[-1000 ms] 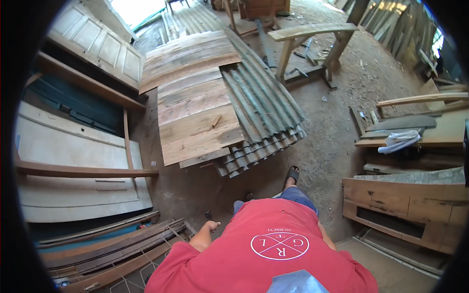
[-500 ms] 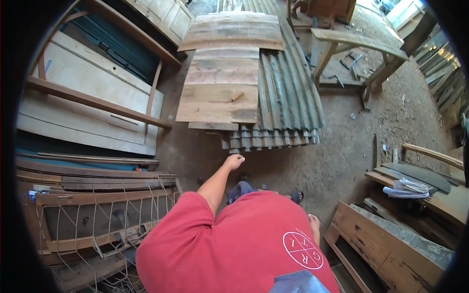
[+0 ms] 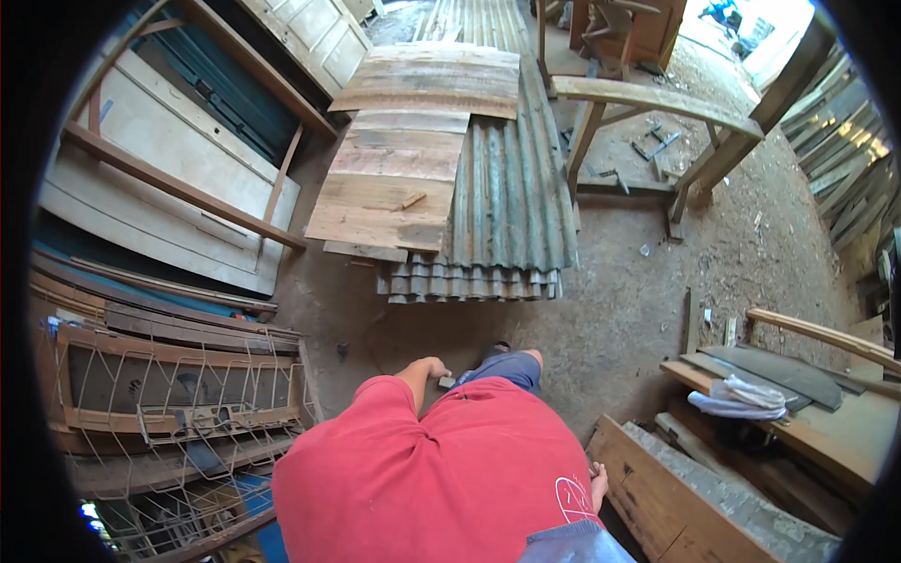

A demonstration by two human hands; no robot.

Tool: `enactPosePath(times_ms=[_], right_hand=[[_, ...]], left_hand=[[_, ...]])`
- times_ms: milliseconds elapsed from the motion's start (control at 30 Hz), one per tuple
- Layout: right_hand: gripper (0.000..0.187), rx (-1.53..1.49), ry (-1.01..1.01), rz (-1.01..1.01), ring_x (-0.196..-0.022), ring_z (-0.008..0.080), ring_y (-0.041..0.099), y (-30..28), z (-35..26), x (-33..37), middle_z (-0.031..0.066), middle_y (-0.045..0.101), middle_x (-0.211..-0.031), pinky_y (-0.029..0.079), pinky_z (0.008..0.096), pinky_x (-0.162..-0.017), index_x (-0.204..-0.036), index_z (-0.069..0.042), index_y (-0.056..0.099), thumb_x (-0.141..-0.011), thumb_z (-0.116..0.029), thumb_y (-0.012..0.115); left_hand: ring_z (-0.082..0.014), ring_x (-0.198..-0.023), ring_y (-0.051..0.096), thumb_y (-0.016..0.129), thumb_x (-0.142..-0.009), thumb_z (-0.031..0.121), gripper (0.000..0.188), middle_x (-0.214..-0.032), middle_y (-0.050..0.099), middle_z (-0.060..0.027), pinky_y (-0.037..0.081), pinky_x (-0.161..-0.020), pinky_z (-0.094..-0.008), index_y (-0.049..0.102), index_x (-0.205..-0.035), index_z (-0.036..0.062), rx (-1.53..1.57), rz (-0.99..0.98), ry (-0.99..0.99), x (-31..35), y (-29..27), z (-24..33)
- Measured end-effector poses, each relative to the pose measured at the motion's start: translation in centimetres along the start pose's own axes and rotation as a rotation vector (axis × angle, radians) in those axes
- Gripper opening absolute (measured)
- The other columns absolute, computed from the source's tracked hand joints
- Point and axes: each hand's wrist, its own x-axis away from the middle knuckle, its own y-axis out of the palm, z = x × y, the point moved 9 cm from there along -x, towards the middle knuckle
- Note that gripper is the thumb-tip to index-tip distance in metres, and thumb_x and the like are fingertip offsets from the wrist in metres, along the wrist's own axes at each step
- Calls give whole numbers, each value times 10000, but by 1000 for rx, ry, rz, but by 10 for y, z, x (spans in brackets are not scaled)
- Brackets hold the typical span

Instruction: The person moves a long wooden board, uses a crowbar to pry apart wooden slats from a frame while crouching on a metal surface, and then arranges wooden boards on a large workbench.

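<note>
My left hand (image 3: 433, 367) hangs low in front of my body, over the floor and short of the stacked corrugated sheets (image 3: 516, 202). Its fingers are curled, and a small pale greyish piece (image 3: 445, 382) shows just under them; what it is I cannot make out. My right hand (image 3: 599, 486) is down at my right side, partly covered by my red shirt, close to some brown wooden boards (image 3: 671, 497). Its fingers are too hidden to read. Joined wooden planks (image 3: 385, 202) lie on top of the sheets, with a small wood stick (image 3: 413, 200) on them.
White panelled doors (image 3: 178, 150) and brown timber frames lean at the left. A metal grille (image 3: 188, 403) stands below them. At the right are a wooden trestle (image 3: 657, 98), clamps (image 3: 657, 143), and a board stack bearing a white cloth (image 3: 741, 399).
My left hand has drawn back from the front edge of the corrugated sheets toward my body. My view has turned rightward, and a leg shows stepping ahead.
</note>
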Motion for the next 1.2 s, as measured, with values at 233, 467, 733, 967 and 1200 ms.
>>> enactPosePath(times_ms=[233, 467, 733, 967, 1200], right_hand=[[405, 622, -1003, -58, -920, 258, 665, 138, -233, 43, 93, 676, -1045, 544, 416, -873, -1286, -69, 672, -893, -155, 723], [544, 1039, -1961, 255, -1408, 318, 369, 295, -506, 257, 35, 442, -1524, 341, 454, -1135, -1367, -176, 614, -840, -217, 742], [515, 1045, -2010, 328, -1429, 323, 346, 298, -635, 234, 7, 423, -1557, 335, 489, -1138, -1329, -181, 643, -826, -217, 751], [464, 975, -1938, 292, -1437, 325, 344, 310, -711, 178, 29, 440, -1547, 327, 492, -1146, -1287, -161, 674, -832, -211, 747], [480, 881, -1870, 341, -1351, 320, 412, 304, -803, 90, 50, 544, -1345, 369, 489, -1095, -1295, -156, 672, -824, -214, 749]], left_hand=[[-338, -1252, 603, 611, -935, 521, 505, -1304, 659, -173, 472, -1049, -430, 719, -1229, 125, -33, 251, 122, -29, -89, 135], [-316, -1115, 682, 638, -915, 471, 451, -1162, 728, -162, 520, -963, -396, 743, -1174, 117, 126, 341, 295, -66, -150, 282], [-300, -1120, 679, 645, -934, 426, 483, -1190, 719, -169, 511, -967, -387, 686, -1256, 68, 38, 290, 444, -71, -217, 494], [-301, -1127, 672, 643, -940, 420, 463, -1190, 717, -170, 511, -959, -383, 692, -1259, 88, 52, 314, 492, -59, -267, 567], [-303, -1058, 692, 645, -939, 434, 459, -1153, 726, -167, 527, -911, -383, 702, -1236, 88, 3, 216, 406, -110, -283, 631]])
